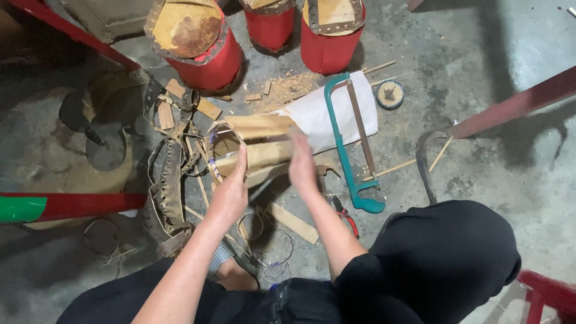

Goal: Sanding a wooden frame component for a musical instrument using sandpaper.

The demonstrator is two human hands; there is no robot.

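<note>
While the left hand [230, 193] pinches the near-left rim of the tan curled rawhide sheet [255, 147] on the concrete floor [480, 72], the right hand [302, 168] hovers open beside it; the hide looks stiff, light, best held by its edges.

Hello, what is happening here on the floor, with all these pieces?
A person sits low over a concrete floor and works with bare hands. The left hand and the right hand are both raised, palms facing, around a tan curved piece; whether they grip it is unclear. A teal hacksaw lies to the right on a white sheet, red-handled pliers nearer the knee. Three red drums stand behind, and perforated hide strips lie to the left.
</note>
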